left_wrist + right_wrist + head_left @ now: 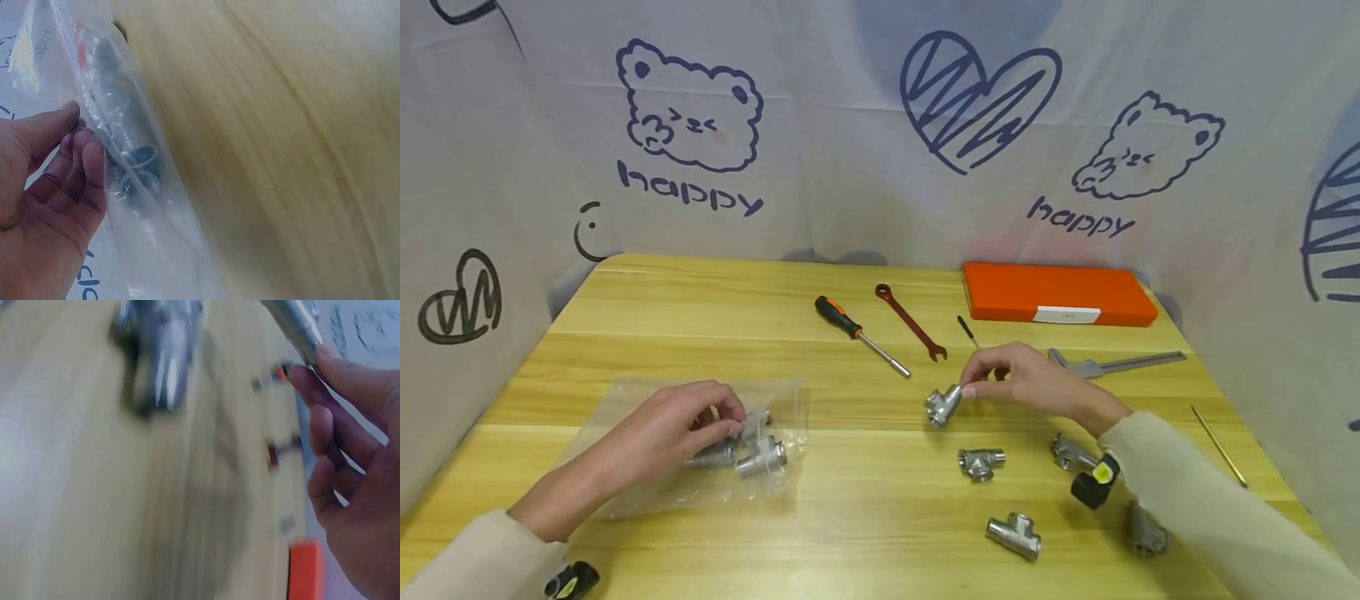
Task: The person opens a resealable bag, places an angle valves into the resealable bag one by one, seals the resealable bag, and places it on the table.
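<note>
Metal tee (1017, 537) lies nearest on the wooden table (880, 542), at five o'clock from the held fitting (943, 406), twelve being toward the cloth backdrop (842, 167). At four o'clock sits a second fitting (1150, 537), partly covered by the right sleeve (1210, 500). Closer in, also toward five, lies a small tee (981, 462); between three and four, just beside the right wrist camera (1093, 483), is a further fitting (1067, 452).

At nine o'clock a clear plastic bag (700, 496) lies with several fittings (765, 457) inside. The left hand (673, 425) is over it, thumb and fingertips narrowed together to pinch the film. The right hand (1030, 379) holds the held fitting by one end between thumb and forefinger, its other fingers bent.

A brass-coloured rod (1219, 446) lies at three o'clock. Beyond the right hand, between two and three, rests a caliper (1135, 362). A screwdriver (850, 327) lies at ten, a dark red wrench (912, 321) at eleven, and a thin black-handled tool (966, 326), partly hidden, between twelve and one. Farther off, between one and two, is an orange-red case (1052, 283) with a white label (1067, 315). Farthest, the cloth backdrop shows bears, hearts and the word "happy".
</note>
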`<action>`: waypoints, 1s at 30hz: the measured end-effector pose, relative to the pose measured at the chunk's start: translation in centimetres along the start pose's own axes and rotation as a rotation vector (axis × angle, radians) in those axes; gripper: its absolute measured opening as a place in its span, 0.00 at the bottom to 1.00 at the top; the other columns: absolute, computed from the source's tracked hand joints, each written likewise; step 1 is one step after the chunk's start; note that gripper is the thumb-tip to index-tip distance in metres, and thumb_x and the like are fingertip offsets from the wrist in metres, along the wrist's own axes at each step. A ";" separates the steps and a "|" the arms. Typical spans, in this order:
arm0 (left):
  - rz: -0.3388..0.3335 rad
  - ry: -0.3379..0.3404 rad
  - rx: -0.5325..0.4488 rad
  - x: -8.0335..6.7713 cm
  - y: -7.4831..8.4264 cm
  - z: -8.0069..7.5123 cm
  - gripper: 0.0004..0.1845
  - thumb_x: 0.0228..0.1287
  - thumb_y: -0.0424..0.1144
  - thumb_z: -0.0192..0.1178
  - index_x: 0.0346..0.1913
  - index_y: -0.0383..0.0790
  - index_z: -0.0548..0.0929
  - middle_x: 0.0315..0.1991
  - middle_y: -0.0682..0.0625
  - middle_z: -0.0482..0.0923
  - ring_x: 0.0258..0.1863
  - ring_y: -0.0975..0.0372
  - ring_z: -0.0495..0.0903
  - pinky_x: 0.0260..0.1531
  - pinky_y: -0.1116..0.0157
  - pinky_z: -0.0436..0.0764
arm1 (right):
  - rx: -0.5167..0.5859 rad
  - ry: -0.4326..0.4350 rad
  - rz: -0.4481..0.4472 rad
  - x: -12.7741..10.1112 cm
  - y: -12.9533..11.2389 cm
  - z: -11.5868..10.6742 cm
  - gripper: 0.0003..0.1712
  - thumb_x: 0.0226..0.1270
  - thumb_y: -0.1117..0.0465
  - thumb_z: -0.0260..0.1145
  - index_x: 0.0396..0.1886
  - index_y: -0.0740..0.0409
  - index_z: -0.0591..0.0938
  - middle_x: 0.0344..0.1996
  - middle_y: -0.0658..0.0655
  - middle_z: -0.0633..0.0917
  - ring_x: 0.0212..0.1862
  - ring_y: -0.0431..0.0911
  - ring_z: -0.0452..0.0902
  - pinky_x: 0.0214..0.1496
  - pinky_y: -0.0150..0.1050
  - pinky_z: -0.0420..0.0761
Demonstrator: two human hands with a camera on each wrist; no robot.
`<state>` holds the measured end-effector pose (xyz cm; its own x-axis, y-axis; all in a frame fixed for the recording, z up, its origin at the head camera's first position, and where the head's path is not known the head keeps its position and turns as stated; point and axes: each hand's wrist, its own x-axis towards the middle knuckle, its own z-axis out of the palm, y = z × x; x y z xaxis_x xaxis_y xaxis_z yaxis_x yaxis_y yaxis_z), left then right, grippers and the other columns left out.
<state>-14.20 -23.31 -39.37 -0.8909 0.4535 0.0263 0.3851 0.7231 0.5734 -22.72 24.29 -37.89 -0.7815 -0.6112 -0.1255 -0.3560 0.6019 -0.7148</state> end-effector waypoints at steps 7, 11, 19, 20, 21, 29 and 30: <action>-0.001 0.000 -0.002 0.0 0.0 -0.1 0.03 0.77 0.37 0.69 0.45 0.51 0.87 0.39 0.63 0.85 0.36 0.72 0.81 0.34 0.69 0.83 | 0.093 0.011 -0.031 4.8 -4.4 5.2 0.05 0.77 0.55 0.75 0.45 0.49 0.90 0.40 0.48 0.90 0.43 0.46 0.78 0.47 0.40 0.77; -0.001 -0.005 -0.012 0.0 0.1 -0.1 0.02 0.77 0.37 0.69 0.46 0.50 0.88 0.39 0.62 0.85 0.36 0.72 0.81 0.34 0.69 0.83 | 0.158 -0.005 -0.061 6.8 -6.8 8.6 0.06 0.77 0.57 0.75 0.45 0.53 0.91 0.39 0.50 0.92 0.41 0.42 0.81 0.46 0.36 0.79; 0.008 0.010 -0.015 -0.1 0.1 -0.4 0.02 0.78 0.41 0.68 0.45 0.48 0.88 0.39 0.62 0.85 0.36 0.72 0.81 0.34 0.69 0.83 | 0.244 0.043 0.007 9.4 -11.4 14.0 0.05 0.75 0.58 0.76 0.40 0.55 0.91 0.35 0.48 0.90 0.36 0.37 0.79 0.41 0.29 0.77; 0.010 0.014 -0.016 -0.1 0.0 -0.4 0.01 0.78 0.40 0.69 0.45 0.48 0.87 0.39 0.62 0.85 0.35 0.72 0.81 0.34 0.69 0.83 | 0.247 0.056 0.021 9.6 -11.9 14.5 0.05 0.75 0.58 0.76 0.40 0.54 0.91 0.35 0.47 0.90 0.36 0.37 0.78 0.39 0.29 0.77; 0.011 0.017 -0.013 -0.1 0.0 -0.5 0.00 0.78 0.40 0.69 0.45 0.49 0.87 0.39 0.62 0.85 0.35 0.72 0.81 0.34 0.69 0.83 | 0.251 0.070 0.030 9.8 -12.3 14.8 0.05 0.75 0.58 0.77 0.40 0.54 0.92 0.35 0.47 0.90 0.36 0.37 0.78 0.39 0.29 0.77; 0.010 0.051 0.016 -0.5 -0.3 -0.9 0.03 0.76 0.37 0.69 0.45 0.51 0.87 0.38 0.63 0.85 0.34 0.73 0.79 0.32 0.69 0.81 | 0.259 0.057 0.031 10.4 -13.5 16.0 0.08 0.75 0.56 0.77 0.47 0.52 0.95 0.43 0.47 0.94 0.41 0.33 0.83 0.45 0.29 0.81; 0.009 0.052 0.012 -0.5 -0.2 -1.0 0.03 0.77 0.37 0.69 0.45 0.51 0.87 0.37 0.63 0.85 0.33 0.73 0.79 0.32 0.69 0.82 | 0.247 0.040 0.014 10.3 -13.5 16.0 0.09 0.75 0.55 0.77 0.49 0.51 0.95 0.46 0.47 0.95 0.42 0.32 0.83 0.45 0.29 0.81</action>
<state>-14.10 -24.24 -38.69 -0.8983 0.4331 0.0739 0.3961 0.7255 0.5628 -17.80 1.65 -40.52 -0.8069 -0.5799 -0.1122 -0.2133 0.4632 -0.8602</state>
